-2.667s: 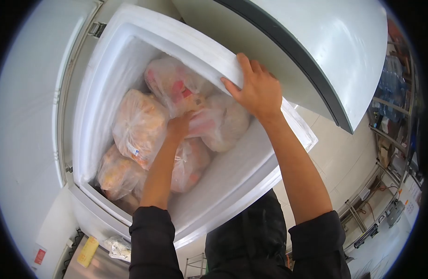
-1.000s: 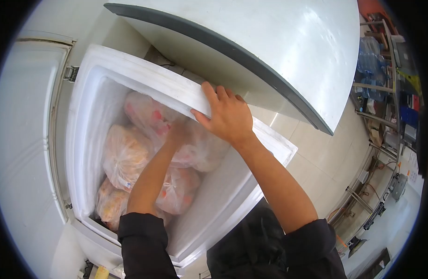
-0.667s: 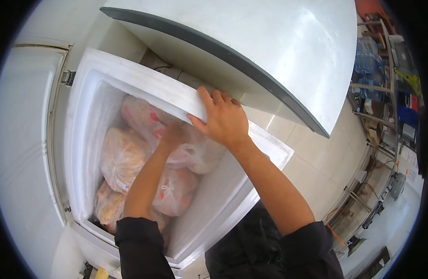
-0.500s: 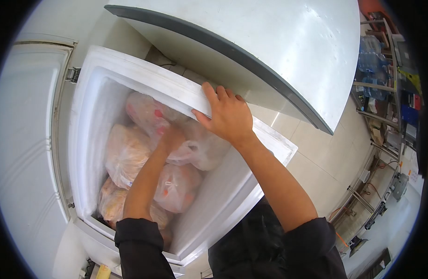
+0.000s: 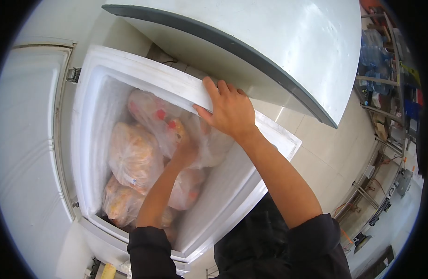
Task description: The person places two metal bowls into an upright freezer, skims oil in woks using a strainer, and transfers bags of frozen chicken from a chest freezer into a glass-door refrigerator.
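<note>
Several clear plastic bags of pale orange food lie in a white chest freezer [image 5: 94, 195], its inner walls frosted. My left hand [image 5: 187, 151] is down among them, closed on a plastic bag [image 5: 207, 139] at the upper right of the pile; its fingertips are partly hidden. A bag with red spots [image 5: 151, 109] touches it from above. To the left sits a large knotted bag [image 5: 132, 156], with another bag [image 5: 122, 202] below it. My right hand [image 5: 230, 107] grips the freezer's far right rim, thumb inside and fingers over the outer edge.
The raised white freezer lid [image 5: 25, 135] stands at the left on a metal hinge. A large white appliance with a dark grey edge [image 5: 232, 44] is beyond the rim. Metal shelves [image 5: 379, 80] with clear water bottles stand at the right, over a tiled floor [image 5: 316, 153].
My left hand has moved right and lower among the bags, and the bag at it has shifted. My right hand keeps its place on the rim. The view has turned since the earliest frame.
</note>
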The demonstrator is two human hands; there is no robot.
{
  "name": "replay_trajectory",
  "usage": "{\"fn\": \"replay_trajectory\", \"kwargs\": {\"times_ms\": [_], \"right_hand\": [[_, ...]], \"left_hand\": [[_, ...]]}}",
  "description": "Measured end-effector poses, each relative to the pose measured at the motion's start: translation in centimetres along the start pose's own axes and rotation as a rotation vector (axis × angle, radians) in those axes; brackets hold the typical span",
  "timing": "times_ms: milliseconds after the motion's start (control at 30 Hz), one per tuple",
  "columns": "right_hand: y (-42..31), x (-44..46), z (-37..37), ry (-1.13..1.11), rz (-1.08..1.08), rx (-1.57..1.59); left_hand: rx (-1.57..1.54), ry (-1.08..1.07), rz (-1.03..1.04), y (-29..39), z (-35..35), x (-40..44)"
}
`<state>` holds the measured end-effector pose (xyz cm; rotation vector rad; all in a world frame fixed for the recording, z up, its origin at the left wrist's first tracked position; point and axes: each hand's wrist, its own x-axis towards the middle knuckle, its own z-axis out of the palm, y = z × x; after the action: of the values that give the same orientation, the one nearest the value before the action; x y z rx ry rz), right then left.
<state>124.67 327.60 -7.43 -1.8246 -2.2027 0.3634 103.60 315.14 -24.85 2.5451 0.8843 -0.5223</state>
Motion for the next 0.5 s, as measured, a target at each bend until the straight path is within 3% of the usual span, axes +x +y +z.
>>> {"fn": "replay_trajectory", "kwargs": {"times_ms": [100, 167, 233, 300, 367, 467, 500], "right_hand": [[0.0, -0.2, 0.1, 0.014, 0.001, 0.007], [0.1, -0.2, 0.2, 0.033, -0.006, 0.013], [0.1, -0.4, 0.2, 0.043, -0.012, -0.009], [0.3, -0.2, 0.0, 0.048, -0.008, -0.011], [0.3, -0.5, -0.1, 0.029, 0.001, 0.015], [0.1, -0.3, -0.5, 0.015, -0.002, -0.011], [0.2, -0.4, -0.5, 0.02, -0.005, -0.015]], "left_hand": [[-0.538, 0.487, -0.173, -1.1, -2.2, -1.5], [-0.866, 0.707, -0.45, -3.3, -3.1, -2.6], [-1.127, 0.758, -0.733, -4.7, -6.7, -5.8], [-1.479, 1.1, -0.881, -3.4, -10.7, -7.9], [-1.344, 1.197, -0.76, -2.1, -15.9, -9.2], [-0.753, 1.245, -0.587, -0.5, -26.3, -8.8], [-0.692, 1.222, -0.588, -0.2, -29.5, -8.8]]}}
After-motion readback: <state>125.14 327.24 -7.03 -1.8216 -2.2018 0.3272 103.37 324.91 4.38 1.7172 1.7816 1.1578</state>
